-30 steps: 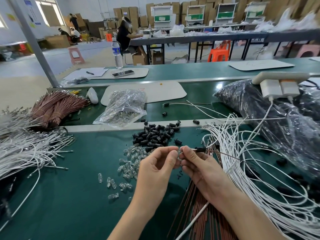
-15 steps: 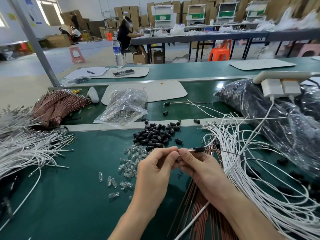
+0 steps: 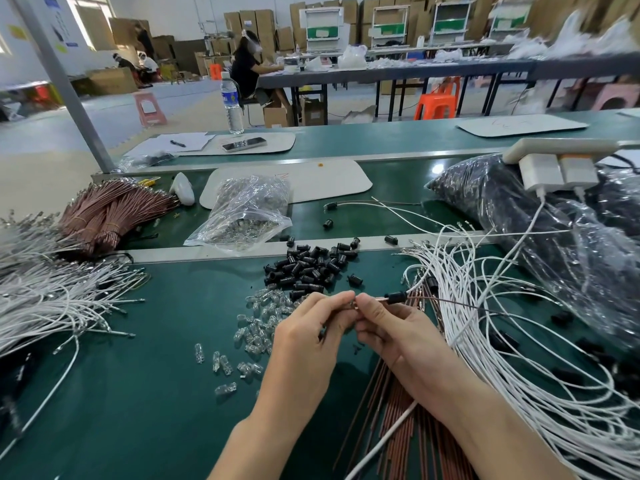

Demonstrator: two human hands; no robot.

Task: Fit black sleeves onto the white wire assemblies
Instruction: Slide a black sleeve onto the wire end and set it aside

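Note:
My left hand [image 3: 311, 336] and my right hand [image 3: 398, 336] meet fingertip to fingertip over the green belt, pinching a small clear part on the end of a wire. A black sleeve [image 3: 396, 297] sits on that wire just right of my right fingertips, and thin brown and white leads trail off to the right. A pile of loose black sleeves [image 3: 308, 266] lies just beyond my hands. White wire assemblies [image 3: 502, 341] spread in a big loop on the right. What exactly sits between my fingertips is hidden.
Clear bulbs [image 3: 256, 327] are scattered left of my hands. White wires [image 3: 52, 299] and a copper-coloured bundle [image 3: 110, 209] lie far left. A clear bag of parts [image 3: 246, 213], a black-filled bag [image 3: 571, 244] and copper wires [image 3: 398, 427] surround the work spot.
My hands stay together in nearly the same spot; the fingers shifted only slightly on the wire end. The black sleeve still sits on the wire right of my fingers.

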